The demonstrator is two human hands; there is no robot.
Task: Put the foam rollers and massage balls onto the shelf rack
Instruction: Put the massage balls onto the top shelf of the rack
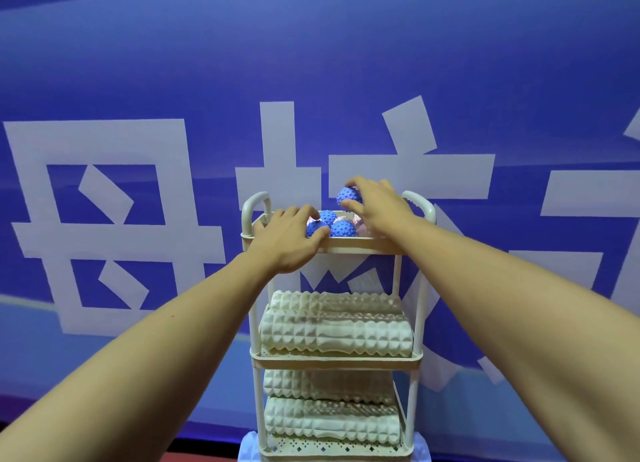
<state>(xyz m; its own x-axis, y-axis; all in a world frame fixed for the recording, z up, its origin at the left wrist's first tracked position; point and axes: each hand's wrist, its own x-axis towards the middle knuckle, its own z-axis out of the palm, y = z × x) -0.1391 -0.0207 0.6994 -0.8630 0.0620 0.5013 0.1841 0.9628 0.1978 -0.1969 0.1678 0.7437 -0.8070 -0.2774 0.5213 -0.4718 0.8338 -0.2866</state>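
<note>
Both hands are over the rack's [332, 245] top tray — the right hand [375, 203] grasps a blue ball [347, 195] above it, the left hand [289, 235] clasps another ball [316, 227] inside. Cream rollers [336, 330] fill the rack's two lower shelves.

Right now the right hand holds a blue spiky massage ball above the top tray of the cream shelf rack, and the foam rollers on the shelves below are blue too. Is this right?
Not quite: the head view shows the ridged foam rollers are cream, not blue. The right hand does hold a blue spiky massage ball above the top tray.
</note>
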